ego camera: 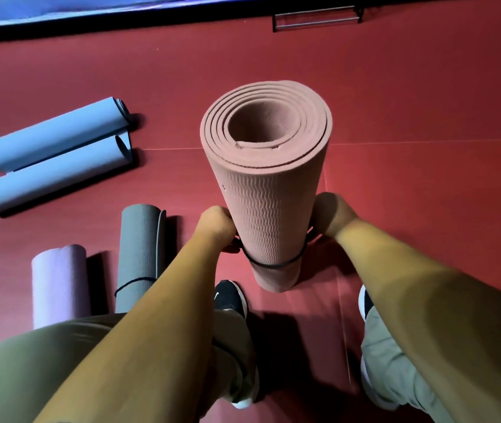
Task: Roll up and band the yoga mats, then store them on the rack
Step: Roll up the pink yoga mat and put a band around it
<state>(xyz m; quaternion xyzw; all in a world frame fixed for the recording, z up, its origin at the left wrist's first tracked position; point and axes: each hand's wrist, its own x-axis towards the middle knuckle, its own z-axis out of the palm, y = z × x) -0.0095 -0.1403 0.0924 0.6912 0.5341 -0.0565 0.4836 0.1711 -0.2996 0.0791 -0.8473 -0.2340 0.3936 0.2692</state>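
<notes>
A rolled pink yoga mat stands upright on the red floor between my feet. A black elastic band circles its lower part. My left hand pinches the band at the mat's left side. My right hand grips the band on the right side, with the fingers hidden behind the mat. A grey rolled mat with a black band lies to the left, next to a lilac rolled mat. Two blue rolled mats lie further left.
A black metal rack stands at the far edge of the red floor, top right. A blue mat or pad runs along the back left. My two shoes flank the upright mat's base.
</notes>
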